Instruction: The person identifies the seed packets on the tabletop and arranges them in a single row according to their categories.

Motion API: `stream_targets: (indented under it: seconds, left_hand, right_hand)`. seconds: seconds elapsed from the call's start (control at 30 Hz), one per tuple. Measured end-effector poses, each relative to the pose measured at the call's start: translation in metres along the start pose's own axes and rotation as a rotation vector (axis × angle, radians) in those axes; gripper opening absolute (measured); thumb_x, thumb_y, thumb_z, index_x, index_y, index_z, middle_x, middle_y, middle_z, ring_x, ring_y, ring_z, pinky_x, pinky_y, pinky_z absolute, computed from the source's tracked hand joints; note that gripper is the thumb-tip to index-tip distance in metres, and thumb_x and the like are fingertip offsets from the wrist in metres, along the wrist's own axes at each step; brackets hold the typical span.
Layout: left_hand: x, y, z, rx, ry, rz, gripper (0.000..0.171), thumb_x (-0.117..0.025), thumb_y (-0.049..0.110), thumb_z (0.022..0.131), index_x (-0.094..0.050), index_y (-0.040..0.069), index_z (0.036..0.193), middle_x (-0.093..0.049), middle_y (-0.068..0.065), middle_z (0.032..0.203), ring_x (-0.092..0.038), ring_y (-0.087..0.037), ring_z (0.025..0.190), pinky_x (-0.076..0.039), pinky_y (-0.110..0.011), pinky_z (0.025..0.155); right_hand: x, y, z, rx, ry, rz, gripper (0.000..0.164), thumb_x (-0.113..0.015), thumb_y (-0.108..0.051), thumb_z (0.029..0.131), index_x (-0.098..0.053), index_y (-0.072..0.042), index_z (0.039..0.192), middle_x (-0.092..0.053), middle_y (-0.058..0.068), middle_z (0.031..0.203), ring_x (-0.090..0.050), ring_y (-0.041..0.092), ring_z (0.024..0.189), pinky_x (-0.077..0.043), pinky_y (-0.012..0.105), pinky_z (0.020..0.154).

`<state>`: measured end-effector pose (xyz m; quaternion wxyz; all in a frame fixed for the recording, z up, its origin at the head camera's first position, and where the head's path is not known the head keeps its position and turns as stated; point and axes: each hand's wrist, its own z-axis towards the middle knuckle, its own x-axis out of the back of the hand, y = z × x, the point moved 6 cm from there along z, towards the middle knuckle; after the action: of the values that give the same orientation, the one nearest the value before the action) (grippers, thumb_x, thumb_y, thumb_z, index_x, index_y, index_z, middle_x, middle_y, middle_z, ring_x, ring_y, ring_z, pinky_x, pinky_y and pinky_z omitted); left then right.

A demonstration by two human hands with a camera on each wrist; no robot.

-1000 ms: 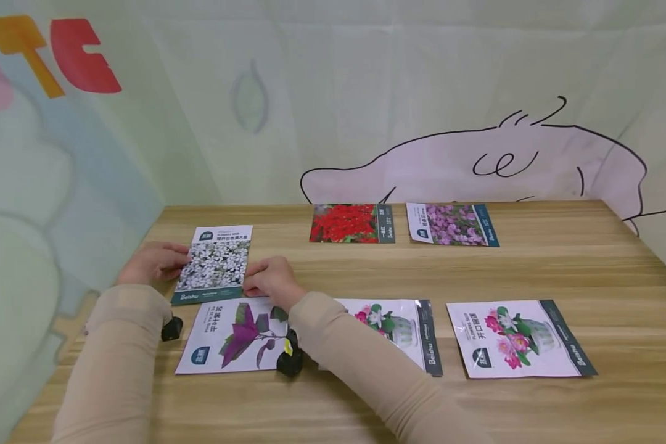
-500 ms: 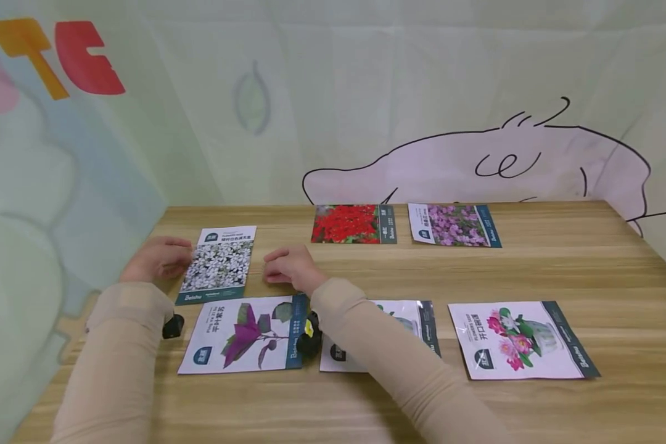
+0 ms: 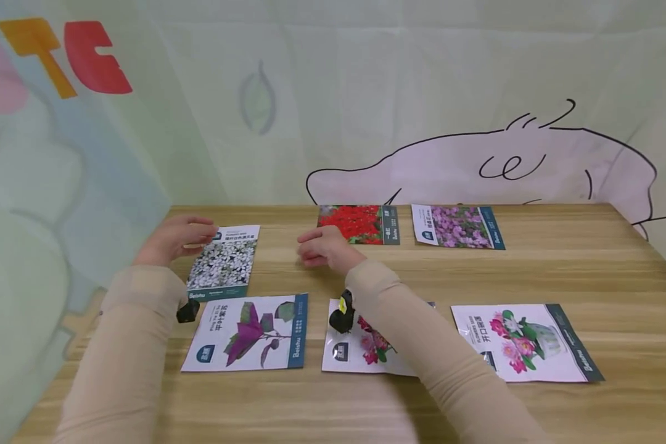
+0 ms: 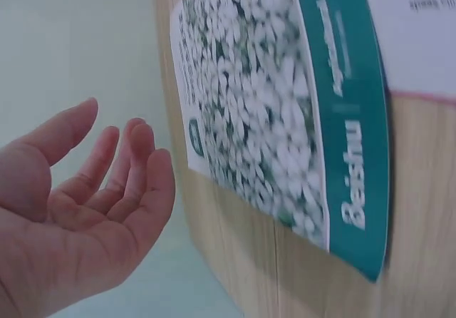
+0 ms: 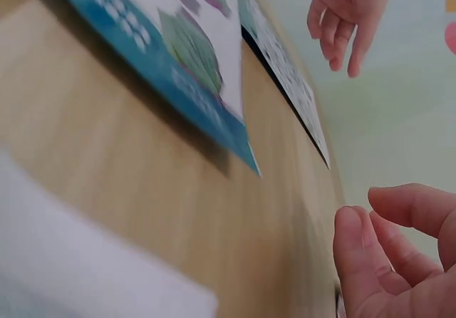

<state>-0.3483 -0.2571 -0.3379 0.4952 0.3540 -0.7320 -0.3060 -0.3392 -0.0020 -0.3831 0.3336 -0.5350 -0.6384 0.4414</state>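
The white-flower seed packet (image 3: 223,265) lies flat at the left of the wooden table. Over its upper left edge hovers my left hand (image 3: 179,237), holding nothing; in the left wrist view its loosely bent fingers are apart from the packet. My right hand (image 3: 328,248) is raised further right, just in front of the red-flower seed packet (image 3: 351,223), whose lower left part it hides. Nothing is between its thumb and fingers in the right wrist view. Nearer to me lies the purple-leaf seed packet (image 3: 250,333).
A purple-flower seed packet (image 3: 459,227) lies at the back. In the front row, one pink-flower packet (image 3: 366,354) is partly under my right forearm, and a similar pink-flower packet (image 3: 527,342) lies further right. A printed cloth wall (image 3: 422,80) borders the table behind and at left.
My right hand has let go of the white-flower packet's right edge and moved right and back. My left hand has lifted off its left edge. The packet stays on the table.
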Motion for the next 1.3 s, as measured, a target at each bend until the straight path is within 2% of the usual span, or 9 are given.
stream_targets:
  seconds: [0.17,0.27,0.37,0.5,0.63,0.77,0.97,1.13,1.3]
  left_hand:
    - [-0.020,0.013,0.002,-0.048,-0.014,-0.070,0.060,-0.050,0.026,0.096,-0.025,-0.005,0.141,-0.033,-0.024,0.137,-0.036,-0.040,0.125,-0.031,-0.050,0.105]
    - [-0.030,0.019,0.006,-0.055,-0.006,-0.093,0.059,-0.051,0.024,0.096,-0.027,-0.006,0.141,-0.037,-0.023,0.135,-0.039,-0.037,0.121,-0.033,-0.048,0.104]
    - [-0.036,0.024,0.010,-0.054,-0.010,-0.101,0.057,-0.052,0.021,0.095,-0.028,-0.006,0.140,-0.040,-0.022,0.131,-0.041,-0.034,0.117,-0.036,-0.045,0.102]
    - [-0.043,0.032,0.011,-0.069,-0.043,-0.120,0.055,-0.051,0.018,0.095,-0.027,-0.007,0.139,-0.038,-0.023,0.132,-0.039,-0.036,0.119,-0.035,-0.046,0.103]
    - [-0.047,0.038,0.010,-0.087,-0.062,-0.127,0.055,-0.051,0.016,0.095,-0.027,-0.007,0.139,-0.034,-0.024,0.136,-0.036,-0.038,0.124,-0.033,-0.046,0.105]
    - [-0.052,0.040,0.011,-0.097,-0.073,-0.134,0.054,-0.050,0.014,0.095,-0.028,-0.008,0.139,-0.033,-0.025,0.138,-0.035,-0.040,0.126,-0.032,-0.048,0.105]
    - [-0.064,0.040,0.018,-0.067,-0.096,-0.145,0.054,-0.050,0.014,0.095,-0.027,-0.008,0.139,-0.036,-0.027,0.135,-0.039,-0.041,0.123,-0.034,-0.050,0.103]
    - [-0.076,0.043,0.021,-0.042,-0.116,-0.147,0.053,-0.050,0.013,0.095,-0.028,-0.007,0.139,-0.039,-0.026,0.135,-0.041,-0.040,0.122,-0.036,-0.048,0.102]
    - [-0.086,0.049,0.029,-0.044,-0.129,-0.222,0.052,-0.047,0.010,0.096,-0.026,-0.007,0.140,-0.036,-0.026,0.137,-0.038,-0.039,0.124,-0.035,-0.046,0.103]
  right_hand:
    - [0.019,-0.004,0.000,-0.005,0.032,0.034,0.033,-0.061,0.004,0.085,-0.059,0.006,0.118,-0.061,0.010,0.081,-0.057,0.016,0.064,-0.056,0.031,0.069]
    - [0.027,-0.006,-0.001,-0.011,0.042,0.036,0.034,-0.061,0.003,0.086,-0.059,0.004,0.120,-0.063,0.014,0.092,-0.057,0.017,0.068,-0.055,0.034,0.075]
    - [0.034,-0.008,-0.001,-0.003,0.043,0.019,0.035,-0.062,0.005,0.084,-0.059,0.004,0.119,-0.063,0.014,0.093,-0.057,0.017,0.067,-0.053,0.038,0.081]
    - [0.050,-0.013,-0.001,0.006,0.061,-0.036,0.034,-0.061,0.006,0.084,-0.059,0.005,0.117,-0.060,0.011,0.086,-0.056,0.017,0.067,-0.052,0.040,0.084]
    - [0.071,-0.017,-0.002,0.004,0.081,-0.091,0.034,-0.060,0.004,0.085,-0.058,0.003,0.119,-0.058,0.009,0.090,-0.057,0.018,0.072,-0.052,0.038,0.085]
    - [0.089,-0.018,-0.002,-0.009,0.103,-0.112,0.039,-0.061,0.004,0.084,-0.056,0.002,0.123,-0.058,0.007,0.094,-0.058,0.018,0.073,-0.053,0.034,0.079]
    - [0.110,-0.021,-0.002,-0.010,0.123,-0.098,0.042,-0.060,0.003,0.085,-0.053,0.001,0.127,-0.057,0.008,0.098,-0.059,0.018,0.077,-0.054,0.027,0.072]
    - [0.125,-0.023,-0.003,-0.010,0.158,-0.106,0.044,-0.059,0.003,0.086,-0.051,0.000,0.129,-0.057,0.009,0.099,-0.059,0.025,0.090,-0.053,0.033,0.082]
    - [0.139,-0.023,0.000,-0.010,0.202,-0.108,0.044,-0.058,0.003,0.087,-0.050,0.001,0.130,-0.058,0.009,0.097,-0.058,0.027,0.098,-0.050,0.037,0.088]
